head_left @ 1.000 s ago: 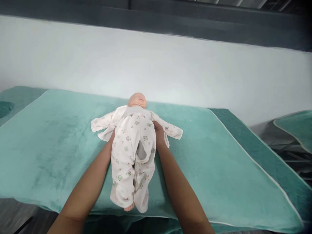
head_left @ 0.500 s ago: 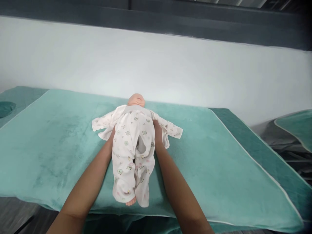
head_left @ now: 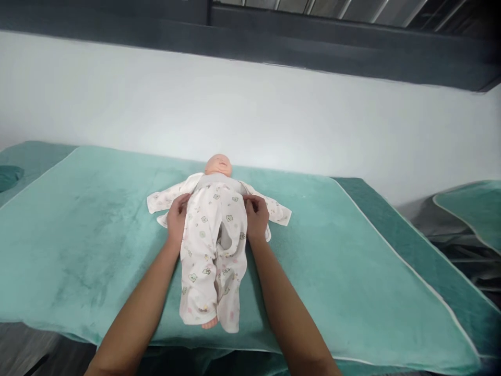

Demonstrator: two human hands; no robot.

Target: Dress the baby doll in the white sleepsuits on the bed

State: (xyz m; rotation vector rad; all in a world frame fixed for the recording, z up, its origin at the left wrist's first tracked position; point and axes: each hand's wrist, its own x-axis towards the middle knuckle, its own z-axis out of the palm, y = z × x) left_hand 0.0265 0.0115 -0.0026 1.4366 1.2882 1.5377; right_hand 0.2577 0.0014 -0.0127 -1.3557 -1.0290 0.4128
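Note:
A baby doll [head_left: 218,165] lies on its back, head toward the wall. It wears white printed trousers [head_left: 201,250] with an opening at the crotch; toes of one foot show below a cuff. A matching printed jacket [head_left: 168,197] is spread beneath it, sleeves out to both sides. My left hand [head_left: 177,218] is closed at the left side of the trousers' waist, fingers curled. Opposite it, my right hand [head_left: 257,215] pinches the waist's right edge between thumb and fingers. Some fingertips are hidden by the cloth.
A green velvety cover [head_left: 344,271] lies over the table, its front edge hanging toward me. Behind stands a white wall [head_left: 250,109] with a dark beam above. At the far right is another green-covered surface [head_left: 475,209].
Both hands have come up from beside and behind the doll's hips, so their curled fingers now show at the trousers' waist. The doll stays in nearly the same place.

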